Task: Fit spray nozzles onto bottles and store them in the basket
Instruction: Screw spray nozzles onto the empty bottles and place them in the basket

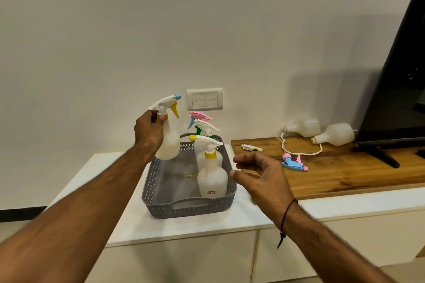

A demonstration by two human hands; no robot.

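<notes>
My left hand (149, 128) grips the neck of a translucent spray bottle (169, 142) with a white nozzle, blue tip and yellow trigger, held above the left side of the grey basket (161, 200). Three fitted bottles stand along the basket's right side; the nearest (212, 180) has a yellow collar. My right hand (257, 176) hovers empty just right of the basket, fingers loosely curled. Two bare bottles (303, 127) (335, 133) lie on their sides on the wooden top. A loose blue and pink nozzle (294, 163) and a white nozzle (251, 147) lie there too.
The basket sits on a white cabinet top (96, 181). To the right is a wooden board (345, 172) carrying a white cord (299, 150) and a dark TV (395, 89) on its stand. A wall switch plate (204, 99) is behind the basket.
</notes>
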